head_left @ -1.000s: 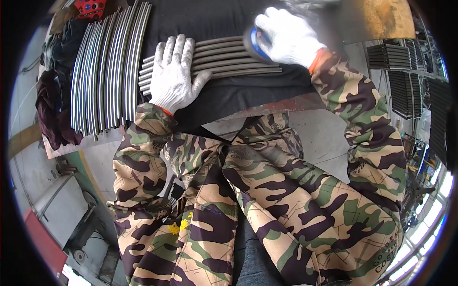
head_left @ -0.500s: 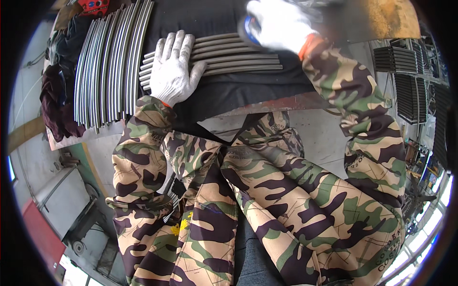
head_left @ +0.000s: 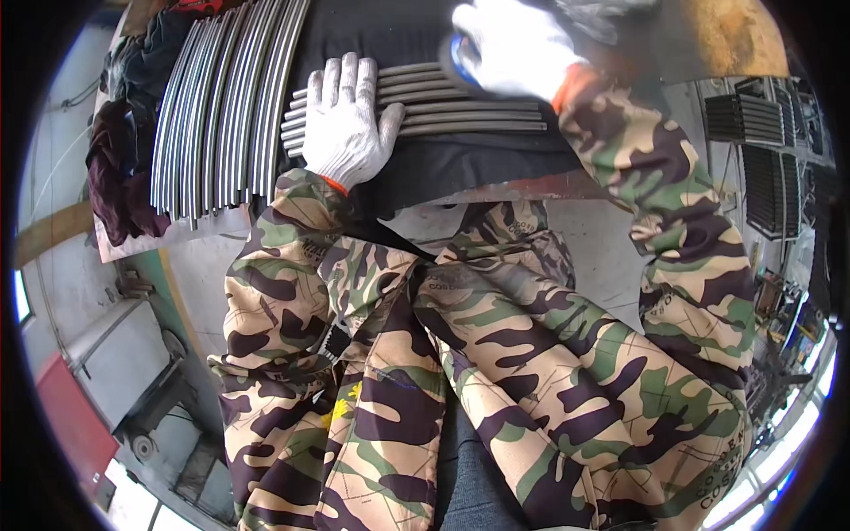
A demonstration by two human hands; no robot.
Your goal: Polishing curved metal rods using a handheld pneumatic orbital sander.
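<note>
Honestly, the bit that bugs me here is how little is pinning these rods down. They're the short batch of grey metal rods (head_left: pixel 482 128) lying side by side on the black cloth (head_left: pixel 460 164), right ahead of me on the worktop (head_left: pixel 531 188), and my left hand (head_left: pixel 345 133) is just laid flat across them near their left ends, gloved fingers straight and thumb out to the side, nothing gripped. My right hand (head_left: pixel 518 49) looks closed round a blue-edged tool (head_left: pixel 459 60) over the upper part of the batch, but it's too blurred to say what kind of tool it is or whether it's actually touching metal. Round stock under a flat palm could roll, I reckon, so a hard sideways push from the tool might fan the rods out or slide one from under my glove. The right ends have no hand on them, so they'd probably swing first. The cloth is wrinkled along the near side too, and if it slipped it could take the whole lot with it toward the edge. Other worry: the big row of rods (head_left: pixel 217 124) stands crosswise just beside the left ends, so a shove that way could knock that neat line crooked. And if the tool strayed left, my flat fingers would be what it meets.
</note>
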